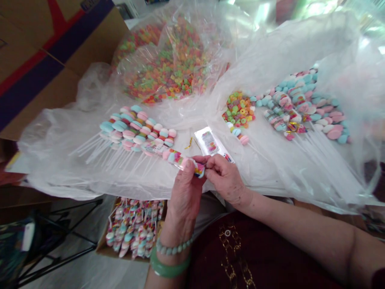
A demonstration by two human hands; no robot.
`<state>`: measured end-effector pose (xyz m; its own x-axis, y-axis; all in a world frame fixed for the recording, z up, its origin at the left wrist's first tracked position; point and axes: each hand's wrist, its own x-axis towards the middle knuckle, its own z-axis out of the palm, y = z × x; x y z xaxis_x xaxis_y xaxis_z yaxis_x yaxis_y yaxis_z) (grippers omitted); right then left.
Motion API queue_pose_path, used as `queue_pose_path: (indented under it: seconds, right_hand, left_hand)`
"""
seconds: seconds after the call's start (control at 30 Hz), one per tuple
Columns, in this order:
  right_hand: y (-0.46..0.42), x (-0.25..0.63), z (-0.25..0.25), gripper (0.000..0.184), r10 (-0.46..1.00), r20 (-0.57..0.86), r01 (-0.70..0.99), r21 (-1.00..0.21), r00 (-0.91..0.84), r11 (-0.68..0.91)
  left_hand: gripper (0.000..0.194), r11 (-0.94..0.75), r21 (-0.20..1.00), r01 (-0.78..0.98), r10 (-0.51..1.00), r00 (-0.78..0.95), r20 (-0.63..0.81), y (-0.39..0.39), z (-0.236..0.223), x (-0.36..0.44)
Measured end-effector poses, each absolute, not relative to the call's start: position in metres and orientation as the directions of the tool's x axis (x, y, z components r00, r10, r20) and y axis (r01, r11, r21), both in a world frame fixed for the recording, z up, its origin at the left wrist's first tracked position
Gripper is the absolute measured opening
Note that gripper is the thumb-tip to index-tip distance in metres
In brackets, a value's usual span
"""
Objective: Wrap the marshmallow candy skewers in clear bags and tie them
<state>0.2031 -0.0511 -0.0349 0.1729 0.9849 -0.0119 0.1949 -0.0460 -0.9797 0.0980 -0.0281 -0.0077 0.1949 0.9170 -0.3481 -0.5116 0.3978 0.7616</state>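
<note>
My left hand (188,180) is closed around a wrapped candy skewer (173,157), which has pink and blue marshmallows in a clear printed bag. It points up and to the left. Fingertips of my right hand (224,174) pinch at the lower end of the bag, close against my left fingers; what they grip is hidden. Just beyond my hands lie a printed clear bag (210,141) and a gold twist tie (189,142). Left of them, unwrapped candy skewers (132,128) lie in a pile with their white sticks toward me.
A big clear bag of ring gummies (168,64) stands at the back, with a smaller gummy pile (239,108) to its right. More marshmallow skewers (327,116), some wrapped, lie at right. Below the table edge is a box of wrapped skewers (135,228). A large carton (60,48) stands left.
</note>
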Motion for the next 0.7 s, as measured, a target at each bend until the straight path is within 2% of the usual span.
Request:
queue_pose_path:
  seconds: [0.13,0.27,0.4,0.7]
  right_hand:
    - [-0.05,0.204,-0.031,0.011,0.99,0.03,0.11,-0.994,0.138,0.015]
    - [-0.049,0.209,-0.031,0.01,1.0,0.015,0.01,-1.0,0.026,0.015]
    - [-0.048,0.21,-0.035,0.015,0.999,-0.034,-0.02,-0.999,0.005,-0.034]
    - [-0.044,0.209,-0.033,0.022,0.99,-0.086,0.131,-0.986,0.11,-0.1]
  left_hand:
    - [0.015,0.417,0.682,-0.601,0.901,0.172,-0.399,-0.028,-0.01,0.101]
    - [0.029,0.546,0.619,-0.564,0.833,0.289,-0.472,-0.024,-0.011,0.096]
    - [0.036,0.567,0.622,-0.54,0.821,0.313,-0.477,-0.024,-0.011,0.093]
    - [0.038,0.562,0.64,-0.524,0.826,0.309,-0.472,-0.03,-0.013,0.105]
